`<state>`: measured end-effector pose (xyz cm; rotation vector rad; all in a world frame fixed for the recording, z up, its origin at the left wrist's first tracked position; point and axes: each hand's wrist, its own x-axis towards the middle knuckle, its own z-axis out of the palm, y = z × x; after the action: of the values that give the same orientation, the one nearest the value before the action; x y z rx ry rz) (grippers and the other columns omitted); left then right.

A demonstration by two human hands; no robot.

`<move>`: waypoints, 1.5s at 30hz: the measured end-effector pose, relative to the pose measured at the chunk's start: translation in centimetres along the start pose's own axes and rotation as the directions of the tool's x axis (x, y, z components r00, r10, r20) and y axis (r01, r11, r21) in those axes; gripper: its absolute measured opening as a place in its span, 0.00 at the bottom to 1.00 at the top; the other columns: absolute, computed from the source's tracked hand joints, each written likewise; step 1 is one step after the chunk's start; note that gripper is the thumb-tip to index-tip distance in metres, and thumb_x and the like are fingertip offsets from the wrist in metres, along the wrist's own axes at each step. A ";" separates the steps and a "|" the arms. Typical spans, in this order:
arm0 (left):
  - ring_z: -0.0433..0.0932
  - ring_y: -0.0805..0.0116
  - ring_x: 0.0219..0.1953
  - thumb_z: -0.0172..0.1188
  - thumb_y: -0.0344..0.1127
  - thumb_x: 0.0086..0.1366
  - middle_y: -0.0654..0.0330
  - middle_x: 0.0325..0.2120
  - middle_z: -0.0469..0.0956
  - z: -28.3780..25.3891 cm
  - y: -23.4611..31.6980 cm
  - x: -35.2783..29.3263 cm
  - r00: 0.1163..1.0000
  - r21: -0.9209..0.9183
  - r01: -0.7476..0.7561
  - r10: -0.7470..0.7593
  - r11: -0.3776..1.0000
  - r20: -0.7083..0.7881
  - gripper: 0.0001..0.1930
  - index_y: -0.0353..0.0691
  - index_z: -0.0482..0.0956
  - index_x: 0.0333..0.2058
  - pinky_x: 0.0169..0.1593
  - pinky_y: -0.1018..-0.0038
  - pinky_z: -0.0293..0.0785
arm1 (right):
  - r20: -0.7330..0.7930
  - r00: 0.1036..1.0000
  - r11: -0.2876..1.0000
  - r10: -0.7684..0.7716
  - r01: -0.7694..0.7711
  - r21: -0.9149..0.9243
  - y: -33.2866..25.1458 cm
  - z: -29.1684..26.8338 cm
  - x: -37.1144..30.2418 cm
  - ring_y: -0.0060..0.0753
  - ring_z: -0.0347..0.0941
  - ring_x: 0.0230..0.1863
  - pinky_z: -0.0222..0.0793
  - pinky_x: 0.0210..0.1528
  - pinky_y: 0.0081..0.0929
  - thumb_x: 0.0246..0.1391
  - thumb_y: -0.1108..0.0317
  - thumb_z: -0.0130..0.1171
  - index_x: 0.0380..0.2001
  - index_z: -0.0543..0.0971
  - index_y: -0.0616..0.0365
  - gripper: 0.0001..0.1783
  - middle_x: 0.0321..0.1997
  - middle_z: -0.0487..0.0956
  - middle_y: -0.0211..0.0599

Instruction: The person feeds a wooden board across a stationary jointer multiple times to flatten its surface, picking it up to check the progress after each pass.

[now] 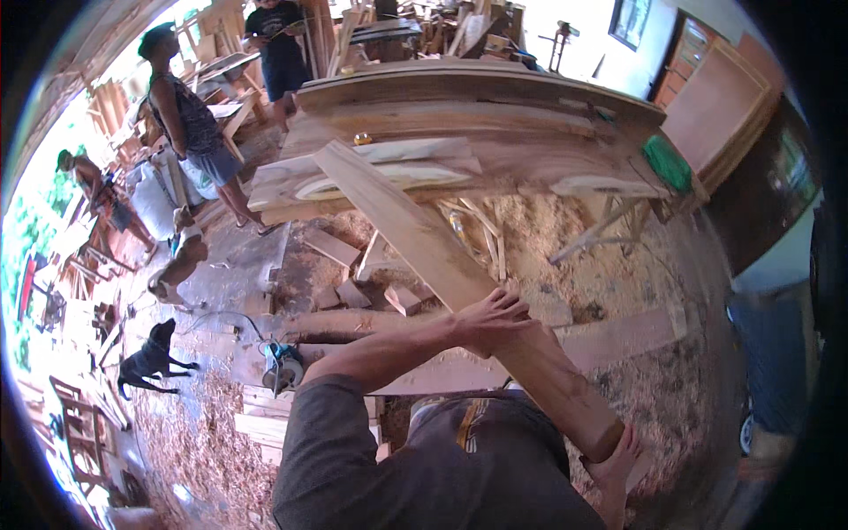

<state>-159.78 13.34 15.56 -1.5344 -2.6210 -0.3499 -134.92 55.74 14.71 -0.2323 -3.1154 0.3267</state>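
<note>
A long wooden plank [426, 249] runs slantwise in front of me, its far end above the boards on the worktable and its near end beside my right hip. My left hand [493, 321] is closed over the plank's edges partway along it, with the forearm crossing from the left. Low on the right, my right hand [617, 459] grips the near end, fingers along the end and part of the palm hidden. Nearest to my left elbow, a teal power tool [283, 367] with a cord rests on a low board.
Wide boards [521, 132] lie on trestles ahead, with a yellow tape measure [362, 139] and a green bundle [667, 163]. Offcuts [403, 299] and shavings [654, 238] cover the floor. A black dog [152, 360], a brown dog [181, 263] and several people stand left.
</note>
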 end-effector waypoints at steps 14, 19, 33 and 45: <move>0.64 0.50 0.63 0.74 0.36 0.41 0.55 0.56 0.68 -4.3 -29.6 10.9 0.881 0.110 0.424 -0.381 0.899 -0.281 0.50 0.56 0.63 0.67 0.64 0.54 0.60 | -0.154 0.845 0.858 -0.512 0.498 -0.126 -10.0 -3.4 47.9 0.58 0.60 0.66 0.58 0.67 0.61 0.31 0.51 0.80 0.69 0.66 0.53 0.59 0.63 0.67 0.51; 0.61 0.49 0.66 0.77 0.37 0.43 0.55 0.60 0.65 -4.9 -49.3 19.8 0.777 0.101 0.619 -0.589 0.779 -0.224 0.54 0.57 0.58 0.70 0.67 0.54 0.59 | -0.100 0.803 0.806 -0.587 0.569 -0.161 -16.0 -3.7 77.1 0.57 0.60 0.66 0.58 0.68 0.57 0.26 0.57 0.82 0.69 0.66 0.49 0.61 0.62 0.66 0.47; 0.46 0.49 0.77 0.76 0.39 0.47 0.52 0.74 0.51 1.6 -68.5 27.9 0.306 0.100 0.952 -0.911 0.290 -0.275 0.57 0.55 0.52 0.74 0.73 0.47 0.49 | -0.169 0.393 0.415 -0.904 0.901 -0.123 -24.8 5.7 114.8 0.56 0.60 0.67 0.52 0.70 0.60 0.34 0.59 0.80 0.70 0.65 0.47 0.57 0.64 0.65 0.47; 0.81 0.64 0.51 0.69 0.32 0.62 0.51 0.48 0.82 -3.5 -52.5 28.4 -0.375 -0.686 0.723 -0.881 -0.082 -0.290 0.20 0.37 0.81 0.53 0.55 0.65 0.76 | 0.123 0.535 0.541 -0.836 0.841 0.022 -23.5 8.6 116.4 0.52 0.55 0.74 0.48 0.75 0.62 0.35 0.53 0.82 0.66 0.70 0.50 0.52 0.74 0.59 0.46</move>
<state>-219.53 11.91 16.21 1.0717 -2.2264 -1.0390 -253.65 48.36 9.39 1.3160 -2.8659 0.2387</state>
